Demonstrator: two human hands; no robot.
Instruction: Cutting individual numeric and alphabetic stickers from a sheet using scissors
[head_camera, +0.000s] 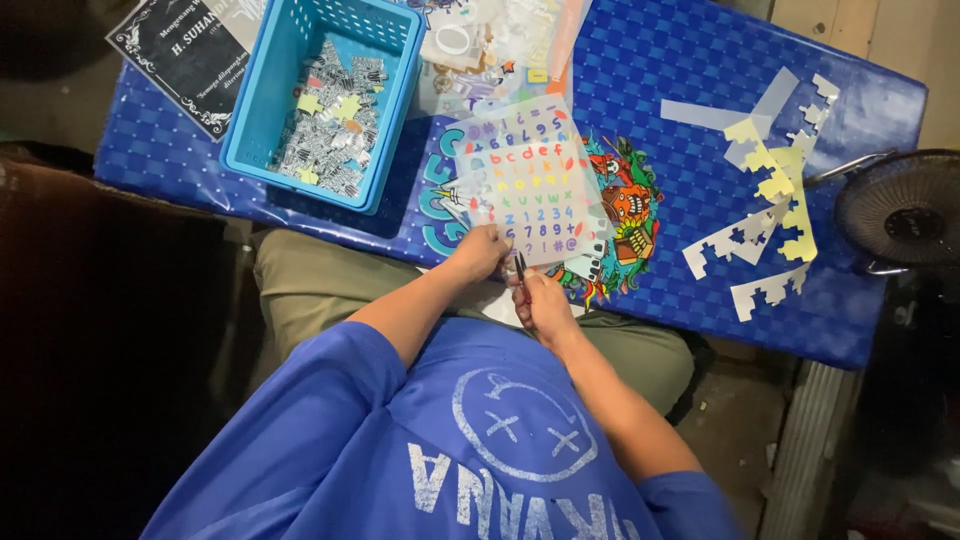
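A clear sheet of small coloured letter and number stickers (530, 185) lies fanned with others on the blue table (680, 90). My left hand (480, 252) pinches the sheet's near edge. My right hand (540, 300) is closed around a small dark pair of scissors (519, 268), whose tip points up at the sheet's lower edge right beside the left hand's fingers. Both hands sit at the table's near edge, above my lap.
A light blue plastic basket (385, 120) holding several cut paper pieces stands at the left. A black framed card (185, 55) lies at the far left corner. White and yellow cut-out backing strips (765, 185) are scattered on the right. A black fan (905, 210) stands beyond the table's right edge.
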